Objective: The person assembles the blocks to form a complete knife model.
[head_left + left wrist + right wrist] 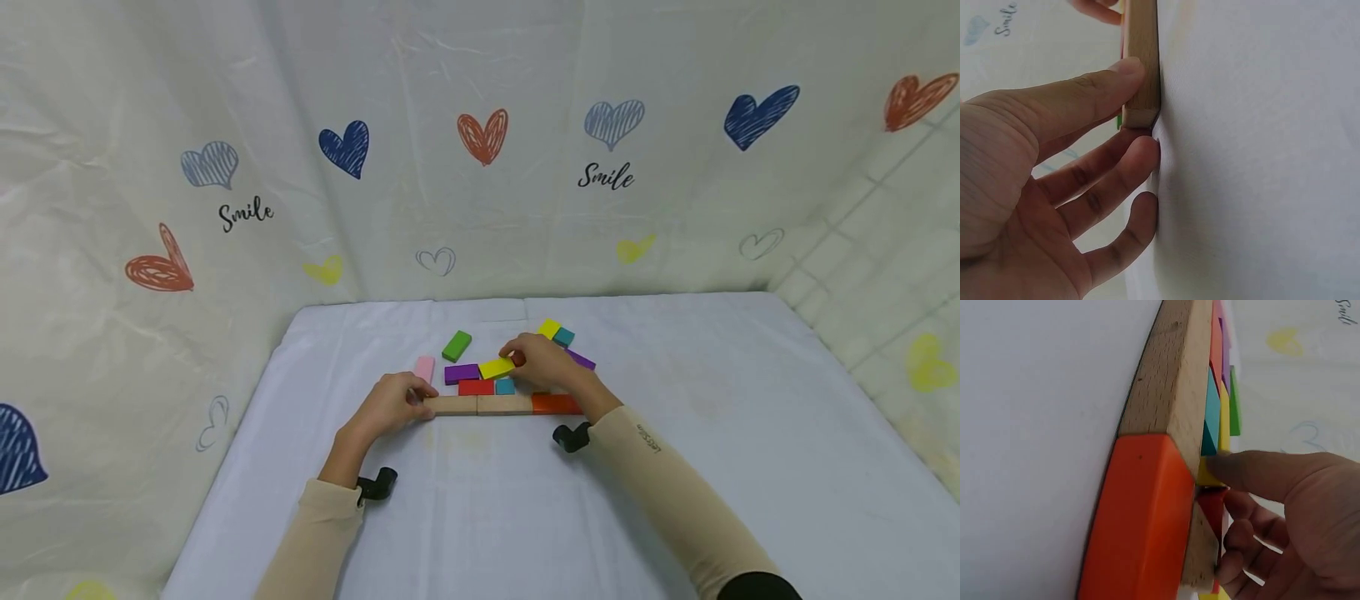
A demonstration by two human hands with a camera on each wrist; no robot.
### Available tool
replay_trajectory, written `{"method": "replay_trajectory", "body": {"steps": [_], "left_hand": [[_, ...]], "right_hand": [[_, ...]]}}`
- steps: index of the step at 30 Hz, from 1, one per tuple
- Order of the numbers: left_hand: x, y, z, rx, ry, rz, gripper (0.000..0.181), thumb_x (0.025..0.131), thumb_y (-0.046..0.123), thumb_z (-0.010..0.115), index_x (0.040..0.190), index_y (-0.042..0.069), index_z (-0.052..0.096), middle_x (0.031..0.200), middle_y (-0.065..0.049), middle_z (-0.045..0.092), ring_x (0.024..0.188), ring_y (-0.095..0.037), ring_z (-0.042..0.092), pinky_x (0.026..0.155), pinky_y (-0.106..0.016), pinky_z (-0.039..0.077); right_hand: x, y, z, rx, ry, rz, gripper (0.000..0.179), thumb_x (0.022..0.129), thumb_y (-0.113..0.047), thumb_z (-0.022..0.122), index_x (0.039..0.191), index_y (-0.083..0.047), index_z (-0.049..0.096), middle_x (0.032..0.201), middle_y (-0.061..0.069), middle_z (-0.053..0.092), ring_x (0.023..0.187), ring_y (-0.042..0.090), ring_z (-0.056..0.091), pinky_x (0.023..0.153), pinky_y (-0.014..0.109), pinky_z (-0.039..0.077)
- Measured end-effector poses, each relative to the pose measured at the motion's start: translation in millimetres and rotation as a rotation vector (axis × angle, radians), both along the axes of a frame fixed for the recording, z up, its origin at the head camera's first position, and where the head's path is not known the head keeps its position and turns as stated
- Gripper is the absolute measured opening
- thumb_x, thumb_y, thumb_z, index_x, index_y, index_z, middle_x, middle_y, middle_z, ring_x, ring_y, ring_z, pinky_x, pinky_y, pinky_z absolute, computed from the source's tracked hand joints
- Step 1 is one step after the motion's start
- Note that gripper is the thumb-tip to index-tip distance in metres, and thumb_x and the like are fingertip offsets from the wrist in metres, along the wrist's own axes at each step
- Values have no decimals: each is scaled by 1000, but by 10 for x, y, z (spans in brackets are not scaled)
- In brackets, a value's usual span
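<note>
In the head view my left hand (388, 406) is at the left end of a row of long blocks. Its thumb lies on the plain wooden block (1142, 75) and a finger goes behind that block's end, pinching it. A second wooden block (505, 405) and an orange block (557, 404) continue the row. My right hand (545, 362) reaches over the row and pinches the right end of a yellow block (494, 368). That block lies tilted just behind a red block (476, 387) and a teal block (505, 387). A purple block (461, 374) adjoins its left end.
A pink block (424, 368) and a green block (457, 346) lie behind the row. Farther right are another yellow block (549, 328), a teal block (564, 337) and a purple block (581, 359). A white cloth (480, 508) covers the table, with a patterned curtain (540, 242) behind.
</note>
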State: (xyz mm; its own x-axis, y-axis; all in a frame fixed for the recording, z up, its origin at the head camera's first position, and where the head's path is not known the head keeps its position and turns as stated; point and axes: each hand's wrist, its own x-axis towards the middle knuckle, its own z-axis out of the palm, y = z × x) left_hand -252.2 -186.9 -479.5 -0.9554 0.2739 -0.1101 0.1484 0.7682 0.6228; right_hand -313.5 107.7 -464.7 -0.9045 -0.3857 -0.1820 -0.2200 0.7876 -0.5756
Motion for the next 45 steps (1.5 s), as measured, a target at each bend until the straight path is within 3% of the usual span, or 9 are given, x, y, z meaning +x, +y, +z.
{"method": "replay_trajectory", "body": {"steps": [7,14,19,28,33,39,45], "left_hand": [[7,5,6,3,2,-5,25,83,15,86,107,19,80,94,4,69,85,-16,59,72,-28,51],[18,3,15,7,7,-8,24,83,13,86,106,18,80,94,3,70,84,-16,59,72,-28,51],[18,0,7,8,8,-5,24,83,14,86,106,19,80,94,3,69,84,-16,59,72,-28,51],[16,6,6,6,11,-5,24,83,14,86,106,18,80,94,3,70,85,-16,58,72,-28,51],[15,6,9,11,16,-5,24,83,13,85,106,18,80,94,3,69,85,-16,59,72,-28,51],[13,4,-7,12,20,-4,24,83,14,86,106,19,80,93,4,69,85,-16,59,72,-28,51],[11,0,-18,10,15,1,24,83,15,86,106,19,80,94,4,69,84,-16,59,72,-29,51]], "right_hand": [[-37,-66,-8,67,25,-7,41,91,-13,77,130,-16,68,106,6,65,98,21,58,94,36,56],[22,36,66,-5,23,-70,44,91,-18,77,133,-21,67,107,6,64,101,23,57,85,32,58],[88,184,175,-63,63,-66,41,91,-21,78,130,-20,68,110,6,65,99,24,59,78,29,57],[272,601,203,-108,175,-55,41,89,-18,80,128,-11,69,112,10,70,88,21,62,74,27,57],[397,877,197,-99,161,-85,42,89,-19,79,129,-9,68,114,10,71,92,22,61,76,29,57],[550,1292,78,-81,147,-121,42,91,-25,78,129,-12,69,121,12,71,93,22,62,70,25,55],[710,1695,-19,-44,156,-158,38,92,-24,77,127,-12,71,121,12,71,96,23,63,73,26,53]]}}
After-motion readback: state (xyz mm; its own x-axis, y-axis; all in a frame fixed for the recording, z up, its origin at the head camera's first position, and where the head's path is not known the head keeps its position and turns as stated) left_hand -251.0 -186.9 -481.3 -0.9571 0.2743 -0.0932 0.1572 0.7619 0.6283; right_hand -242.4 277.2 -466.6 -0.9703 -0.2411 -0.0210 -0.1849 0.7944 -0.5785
